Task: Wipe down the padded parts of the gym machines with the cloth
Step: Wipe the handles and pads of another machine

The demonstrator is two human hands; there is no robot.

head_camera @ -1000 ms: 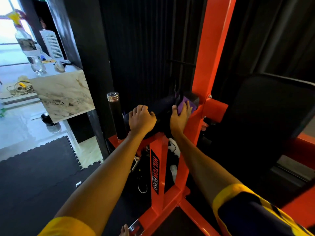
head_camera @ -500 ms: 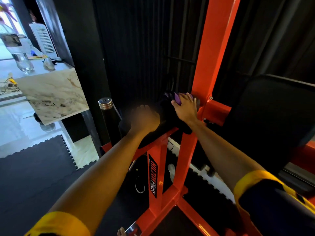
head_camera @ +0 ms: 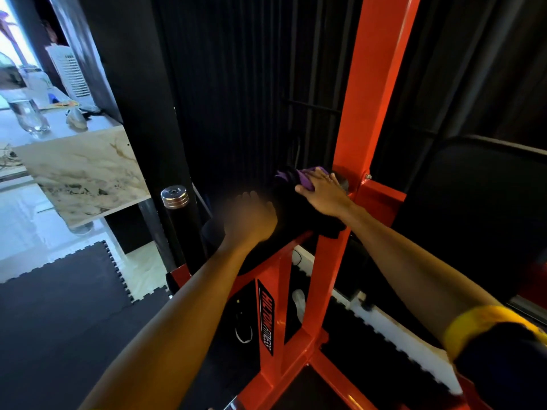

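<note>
the right hand (head_camera: 322,193) lies palm down on the crumpled purple cloth (head_camera: 302,176), fingers fairly straight, pressing it onto the far end of the black padded roller (head_camera: 299,216), just beside the orange steel upright (head_camera: 367,99) at its three o'clock. most of the cloth hides under the hand; a fold shows at eleven o'clock. the left hand (head_camera: 251,217), on the roller's eight o'clock end, is motion-blurred, so its grip cannot be told. the large black back pad (head_camera: 473,208) is cut off at the frame's right edge.

Label (head_camera: 265,316) on orange frame (head_camera: 370,99) reads "HILTON FITNESS".
</note>
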